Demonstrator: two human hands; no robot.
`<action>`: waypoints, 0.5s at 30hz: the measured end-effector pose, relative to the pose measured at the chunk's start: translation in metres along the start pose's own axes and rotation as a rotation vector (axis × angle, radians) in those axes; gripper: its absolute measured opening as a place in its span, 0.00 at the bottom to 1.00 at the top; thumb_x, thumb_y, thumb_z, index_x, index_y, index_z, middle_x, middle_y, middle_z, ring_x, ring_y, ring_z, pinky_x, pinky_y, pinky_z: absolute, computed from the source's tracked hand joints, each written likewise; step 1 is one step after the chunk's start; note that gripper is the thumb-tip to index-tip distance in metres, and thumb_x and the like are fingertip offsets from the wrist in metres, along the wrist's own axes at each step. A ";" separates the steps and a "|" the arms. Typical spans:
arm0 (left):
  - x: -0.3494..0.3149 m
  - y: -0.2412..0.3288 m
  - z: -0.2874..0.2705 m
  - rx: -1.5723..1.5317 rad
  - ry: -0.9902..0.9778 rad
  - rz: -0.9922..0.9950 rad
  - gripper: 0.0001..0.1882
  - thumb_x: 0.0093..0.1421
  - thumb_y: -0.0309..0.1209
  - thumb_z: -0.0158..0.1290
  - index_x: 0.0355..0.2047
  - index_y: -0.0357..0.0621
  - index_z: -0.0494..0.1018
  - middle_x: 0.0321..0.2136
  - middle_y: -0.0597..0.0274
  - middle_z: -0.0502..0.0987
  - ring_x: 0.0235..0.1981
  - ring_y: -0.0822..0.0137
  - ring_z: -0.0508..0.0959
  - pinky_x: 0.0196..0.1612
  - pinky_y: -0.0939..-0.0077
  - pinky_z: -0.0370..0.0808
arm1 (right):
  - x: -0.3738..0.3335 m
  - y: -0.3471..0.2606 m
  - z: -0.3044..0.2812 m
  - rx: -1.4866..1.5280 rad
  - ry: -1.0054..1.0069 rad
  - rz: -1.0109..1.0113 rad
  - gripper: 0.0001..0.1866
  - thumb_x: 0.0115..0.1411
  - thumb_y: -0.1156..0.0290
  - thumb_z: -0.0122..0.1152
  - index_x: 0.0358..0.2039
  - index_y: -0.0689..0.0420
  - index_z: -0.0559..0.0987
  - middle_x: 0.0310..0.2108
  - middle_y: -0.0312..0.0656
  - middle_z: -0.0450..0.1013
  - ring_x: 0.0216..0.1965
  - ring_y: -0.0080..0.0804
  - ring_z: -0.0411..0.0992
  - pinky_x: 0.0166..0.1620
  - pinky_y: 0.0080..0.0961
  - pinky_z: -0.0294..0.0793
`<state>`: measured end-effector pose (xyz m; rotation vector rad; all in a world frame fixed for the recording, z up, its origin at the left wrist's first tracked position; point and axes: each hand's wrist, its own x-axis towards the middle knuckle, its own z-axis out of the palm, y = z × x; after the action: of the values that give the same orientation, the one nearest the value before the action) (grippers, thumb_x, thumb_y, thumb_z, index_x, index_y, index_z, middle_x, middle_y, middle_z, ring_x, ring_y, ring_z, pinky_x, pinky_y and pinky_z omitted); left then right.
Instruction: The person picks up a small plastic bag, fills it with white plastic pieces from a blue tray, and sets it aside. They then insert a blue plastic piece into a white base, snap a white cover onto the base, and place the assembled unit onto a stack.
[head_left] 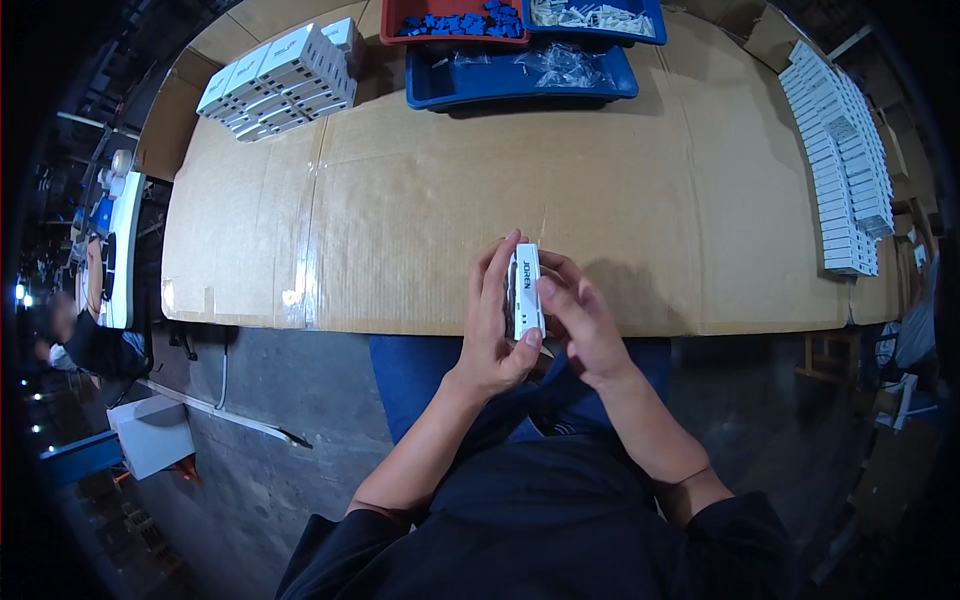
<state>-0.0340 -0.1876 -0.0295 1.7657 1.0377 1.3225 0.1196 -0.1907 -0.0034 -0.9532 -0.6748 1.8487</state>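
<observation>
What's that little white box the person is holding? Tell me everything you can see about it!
The small white box is a narrow, rectangular carton, apparently cardboard, with dark print on its upturned side. It stands on edge over the near rim of the cardboard-covered table. The left hand cups it with its thumb on the near end; the right hand presses its other side. It looks closed.

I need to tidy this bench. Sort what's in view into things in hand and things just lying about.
In hand:
- small white rectangular carton, held between left hand and right hand

Lying about:
- stack of white cartons at far left
- long row of white cartons at right
- blue plastic tray with clear bags
- red tray of blue parts
- cardboard-covered table
</observation>
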 end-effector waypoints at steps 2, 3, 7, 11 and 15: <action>-0.003 -0.004 0.004 0.018 0.037 0.023 0.52 0.61 0.59 0.49 0.69 0.24 0.55 0.60 0.32 0.64 0.63 0.41 0.64 0.65 0.49 0.63 | -0.004 0.006 0.011 -0.057 0.024 -0.058 0.27 0.71 0.64 0.61 0.65 0.63 0.67 0.59 0.47 0.72 0.59 0.29 0.71 0.58 0.29 0.74; -0.002 -0.005 0.004 0.003 0.060 0.041 0.51 0.61 0.60 0.49 0.69 0.24 0.56 0.60 0.33 0.65 0.63 0.42 0.64 0.65 0.49 0.63 | -0.005 0.009 0.013 -0.056 0.024 -0.057 0.27 0.71 0.64 0.61 0.65 0.63 0.67 0.59 0.47 0.72 0.59 0.29 0.71 0.58 0.29 0.74; -0.003 -0.007 0.007 0.022 0.113 0.092 0.50 0.62 0.61 0.49 0.67 0.25 0.59 0.60 0.33 0.65 0.62 0.43 0.66 0.63 0.50 0.65 | -0.008 0.016 0.021 -0.093 0.052 -0.157 0.27 0.73 0.64 0.59 0.66 0.64 0.67 0.60 0.47 0.72 0.58 0.28 0.71 0.58 0.27 0.73; -0.004 -0.007 0.013 0.057 0.169 0.053 0.46 0.64 0.59 0.46 0.64 0.24 0.63 0.57 0.33 0.68 0.59 0.42 0.70 0.61 0.52 0.69 | -0.012 0.021 0.025 -0.206 0.109 -0.208 0.25 0.75 0.66 0.55 0.67 0.66 0.69 0.57 0.46 0.75 0.55 0.25 0.73 0.57 0.25 0.73; -0.005 -0.006 0.014 0.002 0.218 0.011 0.43 0.65 0.58 0.41 0.61 0.24 0.66 0.55 0.33 0.70 0.56 0.41 0.72 0.59 0.52 0.70 | -0.018 0.020 0.026 -0.378 0.085 -0.232 0.26 0.77 0.63 0.50 0.68 0.67 0.68 0.53 0.43 0.77 0.51 0.23 0.73 0.55 0.23 0.72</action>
<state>-0.0224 -0.1906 -0.0407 1.6577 1.1472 1.5472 0.0940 -0.2172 0.0016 -1.1342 -1.0599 1.4959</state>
